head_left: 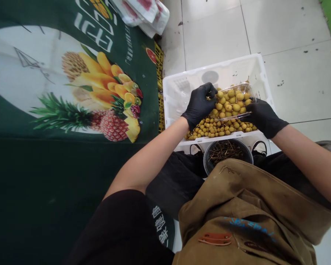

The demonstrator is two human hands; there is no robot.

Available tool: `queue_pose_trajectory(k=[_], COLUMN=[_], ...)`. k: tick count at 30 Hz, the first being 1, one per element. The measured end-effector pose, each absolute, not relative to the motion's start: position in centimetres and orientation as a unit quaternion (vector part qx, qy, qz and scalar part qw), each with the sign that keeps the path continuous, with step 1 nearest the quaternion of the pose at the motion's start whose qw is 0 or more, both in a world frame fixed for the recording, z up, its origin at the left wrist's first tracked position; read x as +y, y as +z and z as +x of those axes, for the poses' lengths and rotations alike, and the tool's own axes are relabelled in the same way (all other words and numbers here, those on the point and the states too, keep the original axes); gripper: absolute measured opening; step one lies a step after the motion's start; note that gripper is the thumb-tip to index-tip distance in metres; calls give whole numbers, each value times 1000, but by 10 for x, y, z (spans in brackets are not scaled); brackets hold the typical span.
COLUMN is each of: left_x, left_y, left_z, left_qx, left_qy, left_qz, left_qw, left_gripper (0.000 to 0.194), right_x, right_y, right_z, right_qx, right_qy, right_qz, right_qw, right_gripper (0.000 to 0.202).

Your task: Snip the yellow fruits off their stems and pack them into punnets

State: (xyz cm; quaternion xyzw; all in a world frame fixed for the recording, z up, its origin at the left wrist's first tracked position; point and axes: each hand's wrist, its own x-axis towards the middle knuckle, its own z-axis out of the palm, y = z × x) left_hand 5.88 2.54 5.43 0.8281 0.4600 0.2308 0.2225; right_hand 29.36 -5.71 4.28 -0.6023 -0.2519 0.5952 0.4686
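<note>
A clear plastic container [227, 119] filled with yellow-brown longans [231, 100] is held over a white crate [264, 79]. My right hand [262, 116], in a black glove, grips the container's right end, thumb on the near side. Black-gloved too, my left hand [201, 103] is at the container's left end with its fingers curled in. A bit of yellow shows between those fingers, but what they hold is too hidden to name. Beneath the container, many loose longans [209, 127] lie along the near side of the crate.
Between my feet stands a round grey bucket [206, 162] with brown twigs [226, 151] in it. A green printed cover [99, 154] with fruit pictures takes up the left side, with white and red bags [151, 16] at its far end. Yellow plastic crates [160, 106] show under it.
</note>
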Motion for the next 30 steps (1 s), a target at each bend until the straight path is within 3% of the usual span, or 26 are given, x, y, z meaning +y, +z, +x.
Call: queue_pose_trajectory(k=[4,9,16,27,30], left_x=[27,33,33,30,24], left_y=[59,52,21,0,1], left_z=[54,53,57,57,66], left_qx=[473,501,525,478,453], left_qy=[246,161,111,200,217], left_qz=[818,825,829,843,851], left_qw=[214,207,155,148,153], left_gripper=[18,24,40,32,28], right_x=[-60,-61,-61,-65,-66], right_y=[56,62,59,50,39], right_z=[292,287,291,289,293], right_qx=[-200,-196,-203,-227,-342], right_qy=[604,592,602,598,549], right_qz=[-621,-639,-633,-636,-658], right_qw=[457,450,443,432,386], right_gripper=[36,29,44,37,23])
